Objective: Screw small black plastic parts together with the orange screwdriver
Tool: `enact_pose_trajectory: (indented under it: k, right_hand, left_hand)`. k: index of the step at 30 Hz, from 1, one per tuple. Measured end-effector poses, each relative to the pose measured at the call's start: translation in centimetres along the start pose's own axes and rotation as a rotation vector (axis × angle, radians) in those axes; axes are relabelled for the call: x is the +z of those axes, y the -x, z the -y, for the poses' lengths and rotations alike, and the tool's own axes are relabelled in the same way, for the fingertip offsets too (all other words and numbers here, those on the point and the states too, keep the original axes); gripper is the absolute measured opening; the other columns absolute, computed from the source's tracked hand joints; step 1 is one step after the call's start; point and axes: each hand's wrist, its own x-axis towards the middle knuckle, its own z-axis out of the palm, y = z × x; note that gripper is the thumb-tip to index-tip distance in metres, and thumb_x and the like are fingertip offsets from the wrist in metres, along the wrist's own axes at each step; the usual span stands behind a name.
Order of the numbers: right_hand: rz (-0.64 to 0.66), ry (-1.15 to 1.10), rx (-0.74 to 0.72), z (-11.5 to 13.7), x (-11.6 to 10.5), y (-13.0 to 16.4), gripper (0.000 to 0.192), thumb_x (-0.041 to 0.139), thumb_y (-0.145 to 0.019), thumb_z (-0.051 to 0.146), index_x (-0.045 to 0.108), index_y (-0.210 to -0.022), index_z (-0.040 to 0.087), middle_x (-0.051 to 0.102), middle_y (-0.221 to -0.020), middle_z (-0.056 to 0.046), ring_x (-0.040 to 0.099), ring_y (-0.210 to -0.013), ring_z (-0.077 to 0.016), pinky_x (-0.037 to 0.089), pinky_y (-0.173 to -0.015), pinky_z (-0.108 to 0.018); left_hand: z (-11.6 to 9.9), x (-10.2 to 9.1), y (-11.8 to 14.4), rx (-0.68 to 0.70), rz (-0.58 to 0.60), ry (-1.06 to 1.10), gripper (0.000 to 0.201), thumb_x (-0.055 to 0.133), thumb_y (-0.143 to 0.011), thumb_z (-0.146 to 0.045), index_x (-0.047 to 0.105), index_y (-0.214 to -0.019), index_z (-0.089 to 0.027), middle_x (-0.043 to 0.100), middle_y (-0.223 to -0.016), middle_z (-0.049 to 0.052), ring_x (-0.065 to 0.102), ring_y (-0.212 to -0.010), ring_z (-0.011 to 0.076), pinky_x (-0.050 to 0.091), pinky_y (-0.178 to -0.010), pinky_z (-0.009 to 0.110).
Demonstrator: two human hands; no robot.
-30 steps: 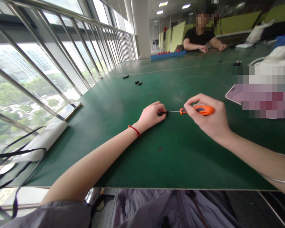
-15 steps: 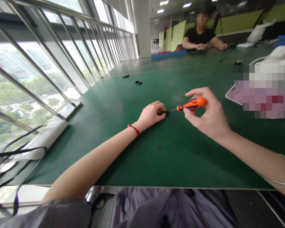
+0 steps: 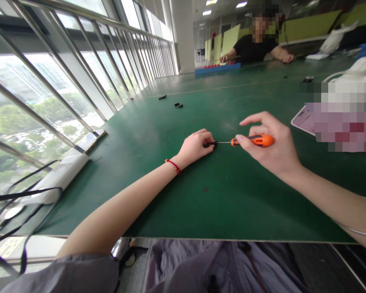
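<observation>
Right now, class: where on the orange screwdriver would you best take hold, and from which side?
Take the orange screwdriver by its thick handle, coming from the right. It lies about level, thin shaft pointing left into the small black part pinched by the left hand. The right hand already has that grip, likely the steadiest.

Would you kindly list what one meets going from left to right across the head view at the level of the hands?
White box by the window → red bracelet → left hand → small black part → orange screwdriver in the right hand → phone.
</observation>
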Motion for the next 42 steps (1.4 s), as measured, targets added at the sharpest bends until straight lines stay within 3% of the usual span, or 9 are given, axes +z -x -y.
enact_pose_trajectory:
  k: [3, 6, 12, 17, 21, 26, 31, 35, 42]
  right_hand:
    - [0.000, 0.048, -0.011, 0.21, -0.05, 0.04, 0.009, 0.062, -0.074, 0.030, 0.059, -0.079, 0.023, 0.055, -0.060, 0.001, 0.051, -0.054, -0.0154, 0.041, -0.063, -0.033]
    - [-0.041, 0.005, -0.068, 0.22, 0.08, 0.06, 0.032, 0.064, -0.069, 0.022, 0.055, -0.100, 0.024, 0.055, -0.068, 0.002, 0.053, -0.060, -0.0163, 0.044, -0.073, -0.035]
    - [0.055, 0.007, 0.016, 0.01, 0.15, 0.00, 0.016, 0.063, -0.074, 0.032, 0.058, -0.085, 0.022, 0.059, -0.070, 0.000, 0.056, -0.060, -0.0153, 0.041, -0.059, -0.029]
    - [-0.011, -0.038, -0.028, -0.10, 0.22, -0.03, 0.039, 0.067, -0.069, 0.029, 0.053, -0.105, 0.021, 0.055, -0.069, 0.003, 0.052, -0.056, -0.0137, 0.044, -0.063, -0.030]
    - [0.055, 0.038, 0.018, -0.13, 0.19, 0.04, 0.018, 0.062, -0.076, 0.036, 0.060, -0.082, 0.020, 0.060, -0.067, 0.000, 0.054, -0.057, -0.0146, 0.040, -0.058, -0.030]
    - [-0.024, -0.022, -0.039, -0.23, 0.22, 0.06, 0.038, 0.065, -0.069, 0.024, 0.054, -0.105, 0.022, 0.058, -0.071, 0.002, 0.054, -0.061, -0.0150, 0.044, -0.065, -0.031]
    - [0.036, 0.039, 0.029, -0.16, 0.25, 0.09, 0.015, 0.062, -0.076, 0.034, 0.060, -0.083, 0.021, 0.060, -0.066, -0.001, 0.055, -0.059, -0.0158, 0.042, -0.062, -0.031]
    - [-0.044, 0.009, -0.039, -0.20, 0.27, 0.07, 0.033, 0.065, -0.070, 0.026, 0.055, -0.102, 0.024, 0.058, -0.073, 0.001, 0.054, -0.061, -0.0153, 0.044, -0.068, -0.032]
    - [-0.040, -0.030, -0.042, -0.46, 0.35, 0.02, 0.029, 0.064, -0.074, 0.029, 0.056, -0.100, 0.021, 0.058, -0.072, 0.000, 0.055, -0.061, -0.0136, 0.043, -0.059, -0.028]
  left_hand:
    - [-0.04, -0.02, -0.01, -0.005, 0.001, 0.003, 0.007, 0.058, -0.075, -0.022, 0.063, -0.077, -0.017, 0.061, -0.086, 0.002, 0.058, -0.073, 0.0128, 0.047, -0.066, 0.024]
    - [-0.06, -0.03, -0.05, -0.009, 0.004, 0.003, 0.007, 0.058, -0.075, -0.021, 0.063, -0.077, -0.017, 0.062, -0.087, 0.003, 0.058, -0.074, 0.0130, 0.046, -0.065, 0.024]
    - [0.12, 0.04, -0.06, -0.001, 0.002, 0.017, 0.007, 0.058, -0.075, -0.022, 0.063, -0.077, -0.017, 0.061, -0.086, 0.002, 0.058, -0.073, 0.0124, 0.047, -0.065, 0.023]
    - [0.24, 0.15, -0.01, 0.007, -0.002, 0.015, 0.007, 0.058, -0.075, -0.022, 0.063, -0.077, -0.017, 0.061, -0.086, 0.002, 0.058, -0.074, 0.0125, 0.047, -0.066, 0.023]
    - [0.16, 0.13, -0.01, 0.002, -0.001, 0.011, 0.007, 0.058, -0.076, -0.022, 0.063, -0.077, -0.017, 0.061, -0.085, 0.002, 0.058, -0.073, 0.0128, 0.047, -0.066, 0.023]
    - [0.07, 0.06, -0.06, -0.008, 0.004, 0.004, 0.008, 0.058, -0.075, -0.022, 0.063, -0.077, -0.017, 0.061, -0.087, 0.002, 0.058, -0.074, 0.0131, 0.047, -0.065, 0.023]
    - [0.06, 0.05, -0.07, -0.003, -0.002, 0.007, 0.007, 0.058, -0.075, -0.022, 0.063, -0.076, -0.016, 0.061, -0.085, 0.002, 0.058, -0.073, 0.0126, 0.046, -0.065, 0.023]
    - [0.13, 0.11, -0.07, -0.003, -0.005, 0.013, 0.006, 0.059, -0.075, -0.021, 0.063, -0.076, -0.016, 0.061, -0.085, 0.002, 0.058, -0.073, 0.0125, 0.046, -0.064, 0.023]
    - [0.16, 0.16, -0.10, -0.010, -0.003, 0.020, 0.007, 0.059, -0.075, -0.022, 0.063, -0.076, -0.017, 0.061, -0.085, 0.002, 0.058, -0.072, 0.0124, 0.047, -0.065, 0.024]
